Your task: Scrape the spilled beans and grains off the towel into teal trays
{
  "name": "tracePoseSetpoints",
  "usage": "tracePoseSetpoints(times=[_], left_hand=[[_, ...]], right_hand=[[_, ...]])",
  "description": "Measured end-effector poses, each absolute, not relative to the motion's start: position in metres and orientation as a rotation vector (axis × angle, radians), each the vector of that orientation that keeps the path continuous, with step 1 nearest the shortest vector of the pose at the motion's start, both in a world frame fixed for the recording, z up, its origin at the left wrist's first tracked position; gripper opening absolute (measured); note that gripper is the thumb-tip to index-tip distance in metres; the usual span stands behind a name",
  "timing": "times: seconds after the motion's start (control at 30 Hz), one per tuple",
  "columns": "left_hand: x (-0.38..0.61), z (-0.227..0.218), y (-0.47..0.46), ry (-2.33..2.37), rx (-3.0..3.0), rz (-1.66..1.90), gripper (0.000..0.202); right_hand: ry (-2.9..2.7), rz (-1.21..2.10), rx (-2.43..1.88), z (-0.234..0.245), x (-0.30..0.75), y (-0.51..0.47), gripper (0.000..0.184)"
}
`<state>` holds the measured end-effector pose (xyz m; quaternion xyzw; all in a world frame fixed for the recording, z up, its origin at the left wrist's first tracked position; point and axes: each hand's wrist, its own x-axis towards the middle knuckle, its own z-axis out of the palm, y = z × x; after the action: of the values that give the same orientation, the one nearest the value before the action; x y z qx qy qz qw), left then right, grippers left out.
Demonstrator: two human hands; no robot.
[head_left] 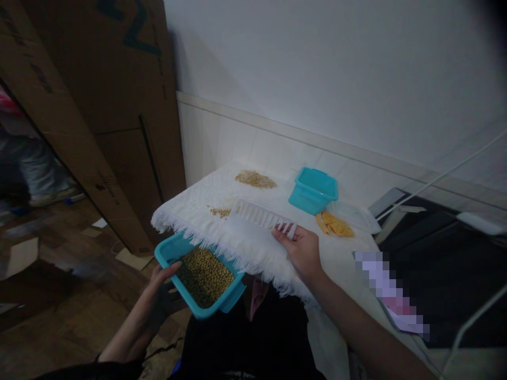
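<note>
head camera view: a turquoise tub [194, 311] is being grasped by the left hand [160, 290], its thumb being laid over the rim, and is being held just below the fringed edge of a white cloth [186, 203], the tub's far rim being overlapped by the fringe. yellowish beans [208, 272] are being contained inside. a white slotted scraper [255, 229] is being pinched at its right end by the right hand [304, 253] and is being held over the cloth, near the front edge; whether it is being pressed down cannot be told. a small scatter of beans [219, 212] is being left at the scraper's left end, and a larger heap [255, 179] is being left farther back

if the beans are being gathered, as seems likely, the tub is best being held tight under the fringe, so that none are being dropped through a gap. the scraper is best being guided low, in short strokes, with its solid part being used, since beans may be being let through the slots. level handling of the tub is being called for, and stray beans could be being trapped in the fringe
</note>
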<state>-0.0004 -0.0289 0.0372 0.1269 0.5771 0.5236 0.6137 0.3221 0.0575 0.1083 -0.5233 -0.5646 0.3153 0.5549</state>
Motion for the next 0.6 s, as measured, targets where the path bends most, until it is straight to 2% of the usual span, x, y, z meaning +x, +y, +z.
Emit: tracePoseSetpoints(times=[0.27, 0.6], left_hand=[[0.002, 0.041, -0.031, 1.351, 0.326, 1.22, 0.079], [0.0, 0.031, -0.029, 1.342, 0.308, 1.222, 0.083]], right_hand=[[-1.057, 0.794, -1.273, 0.106, 0.339, 0.097, 0.054], [-1.071, 0.616, -1.259, 0.102, 0.357, 0.136, 0.047]])
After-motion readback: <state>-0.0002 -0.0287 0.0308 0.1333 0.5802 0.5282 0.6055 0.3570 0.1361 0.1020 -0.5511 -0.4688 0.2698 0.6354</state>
